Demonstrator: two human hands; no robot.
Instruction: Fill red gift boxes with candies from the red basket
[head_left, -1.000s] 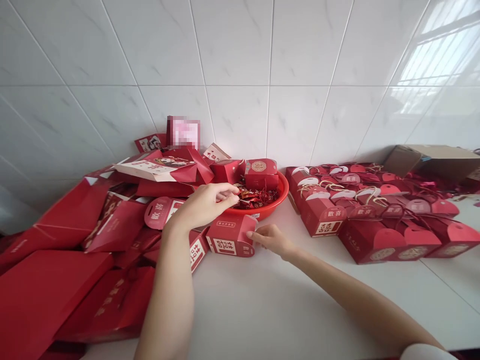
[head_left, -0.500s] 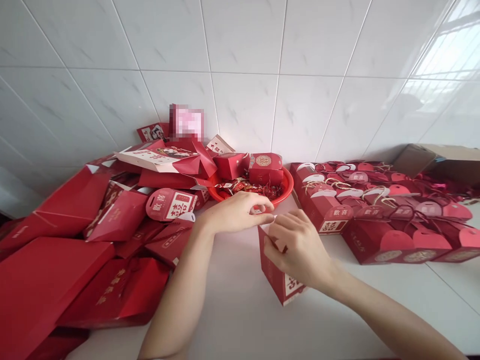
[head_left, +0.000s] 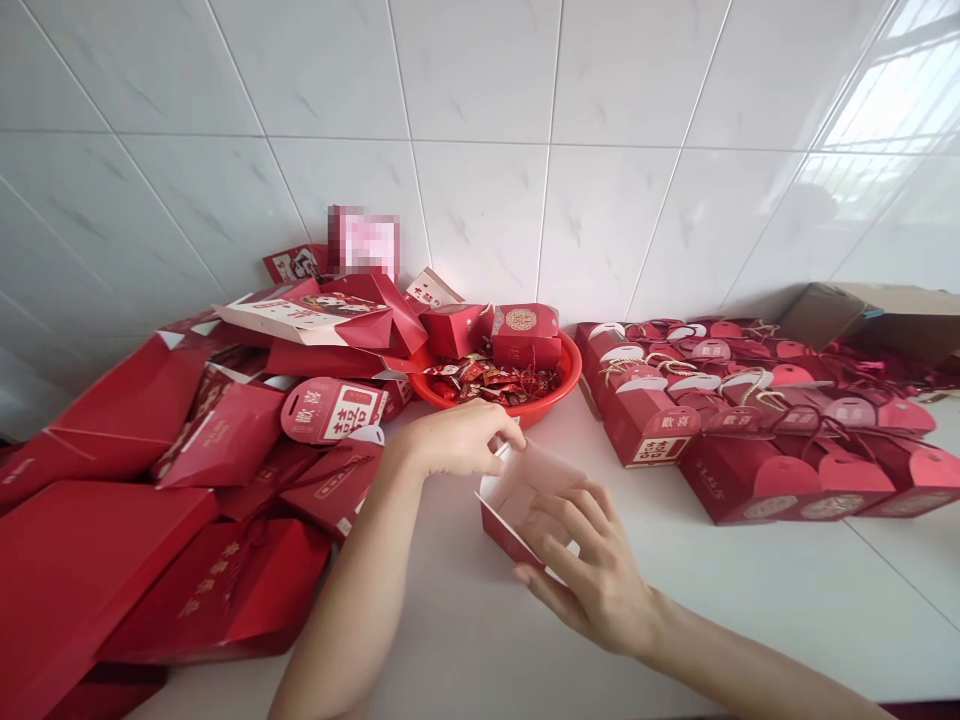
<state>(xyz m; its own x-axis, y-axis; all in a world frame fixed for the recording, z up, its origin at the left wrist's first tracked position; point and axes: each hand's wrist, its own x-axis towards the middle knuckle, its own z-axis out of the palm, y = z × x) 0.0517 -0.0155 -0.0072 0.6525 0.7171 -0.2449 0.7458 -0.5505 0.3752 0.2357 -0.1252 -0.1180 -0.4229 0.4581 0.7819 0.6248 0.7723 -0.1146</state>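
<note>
A red candy box [head_left: 512, 538] with a white inside stands on the table between my hands, its top unfolded so that I look into it. My left hand [head_left: 457, 440] reaches over its far left corner, thumb and forefinger closed on the edge there. At the near right side is my right hand [head_left: 592, 570]. Its fingers curl over the wall into the opening, while the thumb stays outside. Just beyond the box sits a red bowl [head_left: 517, 410] of wrapped candies [head_left: 491, 380], with two small closed red boxes [head_left: 525, 335] on top at the back.
Unfilled-looking red cartons and bags [head_left: 150, 560] are heaped on the left. Rows of closed red boxes [head_left: 750, 480] with cord handles line the right side. Behind them stands a cardboard carton [head_left: 862, 310]. A tiled wall [head_left: 480, 220] bounds the back of the white table [head_left: 787, 600].
The candy box has moved a little left and its top has been opened out, showing the white inside. My right hand has gone from a fist on its top to fingers over the wall.
</note>
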